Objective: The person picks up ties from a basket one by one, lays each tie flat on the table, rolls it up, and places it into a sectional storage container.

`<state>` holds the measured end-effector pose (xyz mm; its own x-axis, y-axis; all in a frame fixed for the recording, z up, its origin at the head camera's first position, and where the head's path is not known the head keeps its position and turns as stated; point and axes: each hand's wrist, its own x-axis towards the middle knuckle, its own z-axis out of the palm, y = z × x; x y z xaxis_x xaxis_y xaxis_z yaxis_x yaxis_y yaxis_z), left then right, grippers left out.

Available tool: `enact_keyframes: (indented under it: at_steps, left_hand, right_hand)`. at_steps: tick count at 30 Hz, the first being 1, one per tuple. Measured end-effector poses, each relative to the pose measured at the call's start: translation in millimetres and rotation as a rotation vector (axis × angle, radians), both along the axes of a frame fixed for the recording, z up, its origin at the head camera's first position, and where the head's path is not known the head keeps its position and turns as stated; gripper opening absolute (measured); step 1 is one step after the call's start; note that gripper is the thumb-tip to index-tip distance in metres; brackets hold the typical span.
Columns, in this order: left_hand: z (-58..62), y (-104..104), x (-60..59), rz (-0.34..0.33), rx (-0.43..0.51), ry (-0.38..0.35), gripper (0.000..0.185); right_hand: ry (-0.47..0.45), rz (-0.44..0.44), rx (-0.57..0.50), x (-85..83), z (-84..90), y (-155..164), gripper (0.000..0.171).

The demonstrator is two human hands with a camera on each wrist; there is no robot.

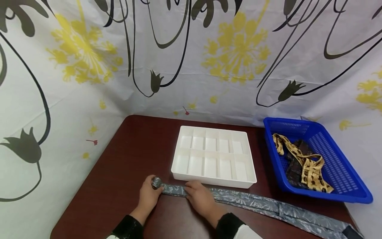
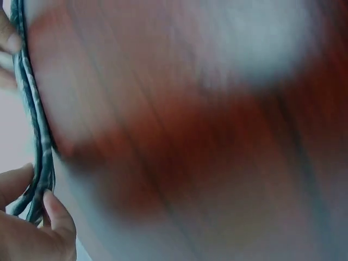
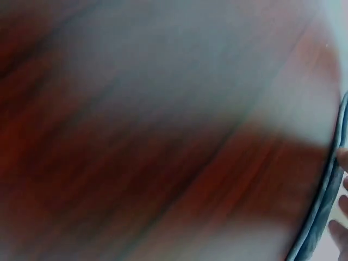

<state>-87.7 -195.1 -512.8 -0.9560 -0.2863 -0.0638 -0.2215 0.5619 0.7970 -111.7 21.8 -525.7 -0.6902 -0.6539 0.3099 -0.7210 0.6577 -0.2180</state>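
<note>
A grey necktie (image 1: 247, 199) with a pale leaf pattern stretches across the table to the lower right, its seamed back facing up. Its left end is wound into a small roll (image 1: 156, 182). My left hand (image 1: 148, 195) pinches that roll between thumb and fingers; the left wrist view shows the thumb (image 2: 58, 217) against the folded layers. A short way to the right, my right hand (image 1: 201, 199) grips the flat strip with bent fingers. Only its fingertips (image 3: 342, 157) appear beside the tie's edge in the right wrist view.
A white divided tray (image 1: 213, 182) with two rows of compartments sits just beyond the hands. To the right stands a blue plastic basket (image 1: 343, 166) holding a yellow patterned strip (image 1: 313, 172) and dark brown cloth (image 1: 293, 171). A patterned curtain (image 1: 185, 59) hangs behind the dark table (image 1: 119, 166).
</note>
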Motion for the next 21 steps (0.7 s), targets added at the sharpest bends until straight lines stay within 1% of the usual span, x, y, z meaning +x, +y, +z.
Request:
enact_keyframes:
  at_steps: [3,5,7,9,12,17,19,21]
  left_hand:
    - [-2.4,5.4,0.2,0.032,0.04,0.021,0.058]
    - [-4.3,9.7,-0.3,0.041,0.063,0.038,0.056]
    - [-5.9,13.9,-0.4,0.035,0.078,0.062,0.051]
    - [-8.4,17.4,0.1,0.008,0.063,0.076,0.045]
    - [-10.3,20.6,0.9,-0.061,-0.033,0.113,0.04]
    - [-12.0,21.6,1.6,-0.188,-0.298,0.189,0.039]
    - [-12.3,21.9,1.1,-0.235,-0.383,0.194,0.038]
    - [-11.5,23.1,-0.1,-0.274,-0.437,0.183,0.035]
  right_hand:
    - [0.03,0.015,-0.019,1.5,2.1,-10.8,0.022]
    - [0.023,0.02,-0.012,2.5,3.5,-17.8,0.021]
    - [-0.014,0.017,0.0,3.2,5.0,-23.6,0.022]
    - [-0.068,-0.002,0.007,3.5,6.1,-27.7,0.022]
    - [-0.166,-0.039,-0.028,1.9,7.6,-31.0,0.024]
    - [-0.333,-0.068,-0.132,-1.3,9.7,-31.8,0.032]
    - [-0.407,-0.083,-0.159,-2.1,10.1,-31.7,0.038]
    - [-0.475,-0.103,-0.191,-2.9,10.0,-32.1,0.044]
